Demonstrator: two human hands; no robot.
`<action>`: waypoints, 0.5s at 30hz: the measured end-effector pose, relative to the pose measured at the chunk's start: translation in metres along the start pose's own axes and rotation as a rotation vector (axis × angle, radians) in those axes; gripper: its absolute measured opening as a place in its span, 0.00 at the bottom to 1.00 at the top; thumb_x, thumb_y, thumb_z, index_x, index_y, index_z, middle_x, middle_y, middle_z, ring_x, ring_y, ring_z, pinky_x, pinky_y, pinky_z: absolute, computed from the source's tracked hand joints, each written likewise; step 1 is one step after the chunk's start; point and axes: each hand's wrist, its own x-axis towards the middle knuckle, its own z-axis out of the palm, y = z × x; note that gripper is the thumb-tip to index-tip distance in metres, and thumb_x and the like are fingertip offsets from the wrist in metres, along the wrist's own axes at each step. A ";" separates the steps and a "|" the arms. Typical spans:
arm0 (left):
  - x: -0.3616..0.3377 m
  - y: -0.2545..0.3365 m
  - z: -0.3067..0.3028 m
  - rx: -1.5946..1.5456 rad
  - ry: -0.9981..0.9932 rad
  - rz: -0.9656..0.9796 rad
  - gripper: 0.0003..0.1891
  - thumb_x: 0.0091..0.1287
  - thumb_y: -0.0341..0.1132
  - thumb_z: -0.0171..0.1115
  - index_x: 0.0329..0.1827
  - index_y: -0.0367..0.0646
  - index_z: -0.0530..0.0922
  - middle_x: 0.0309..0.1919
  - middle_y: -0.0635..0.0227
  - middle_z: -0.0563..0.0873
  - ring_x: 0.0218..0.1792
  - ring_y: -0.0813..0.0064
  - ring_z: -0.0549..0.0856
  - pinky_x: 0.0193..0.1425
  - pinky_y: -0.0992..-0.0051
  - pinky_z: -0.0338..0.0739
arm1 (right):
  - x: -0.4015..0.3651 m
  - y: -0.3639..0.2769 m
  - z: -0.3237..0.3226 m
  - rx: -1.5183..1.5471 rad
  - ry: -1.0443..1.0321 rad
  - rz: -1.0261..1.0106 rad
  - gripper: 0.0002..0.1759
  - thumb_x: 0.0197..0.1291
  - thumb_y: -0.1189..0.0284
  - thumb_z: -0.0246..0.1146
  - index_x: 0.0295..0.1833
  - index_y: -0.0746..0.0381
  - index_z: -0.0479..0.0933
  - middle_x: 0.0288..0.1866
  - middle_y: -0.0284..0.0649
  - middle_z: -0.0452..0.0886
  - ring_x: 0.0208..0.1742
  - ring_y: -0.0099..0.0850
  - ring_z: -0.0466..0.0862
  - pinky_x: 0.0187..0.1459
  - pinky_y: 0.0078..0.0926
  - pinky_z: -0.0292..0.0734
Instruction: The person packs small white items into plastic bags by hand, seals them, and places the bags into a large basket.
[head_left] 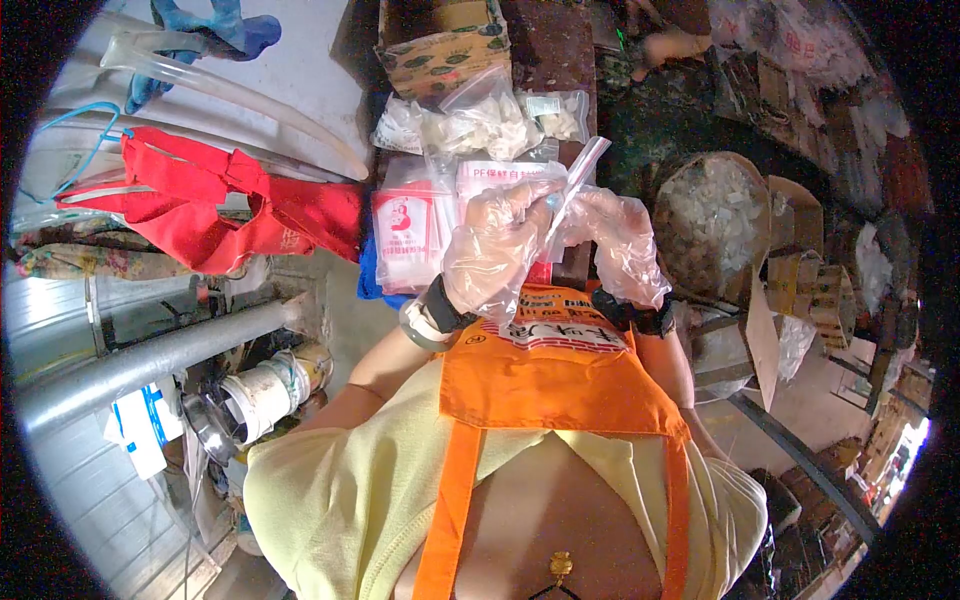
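Both of my hands wear thin clear plastic gloves. My left hand (500,235) is closed, its fingertips pinching the edge of a clear zip-lock bag (582,172). On the other side, my right hand (615,235) curls its fingers around the same bag, which stands tilted between the hands. Whether anything is inside the bag cannot be made out. Beneath and beside my left hand lie stacked packs of zip-lock bags (405,225) with red print. Just beyond them sit filled clear bags (480,125) with pale contents.
An open cardboard box (445,55) stands at the table's far end. To the right is a round container (710,220) full of small clear packets, beside cardboard flaps (765,345). At left hang a red apron (230,200) and blue gloves (215,30), above a metal pipe (160,365).
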 end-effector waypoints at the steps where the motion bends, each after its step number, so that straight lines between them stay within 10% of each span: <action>1: 0.000 -0.001 0.000 0.011 0.006 0.012 0.15 0.69 0.27 0.57 0.57 0.43 0.83 0.35 0.66 0.87 0.30 0.82 0.81 0.35 0.77 0.76 | 0.000 -0.001 0.000 0.036 0.006 0.045 0.14 0.71 0.71 0.57 0.49 0.72 0.81 0.36 0.46 0.87 0.33 0.30 0.87 0.38 0.26 0.80; 15: 0.001 -0.013 0.003 -0.027 0.025 0.032 0.15 0.69 0.26 0.56 0.57 0.40 0.82 0.32 0.70 0.84 0.28 0.86 0.77 0.31 0.80 0.73 | 0.000 0.003 -0.001 -0.089 -0.002 -0.016 0.14 0.70 0.70 0.59 0.49 0.70 0.82 0.35 0.45 0.87 0.33 0.29 0.86 0.38 0.25 0.79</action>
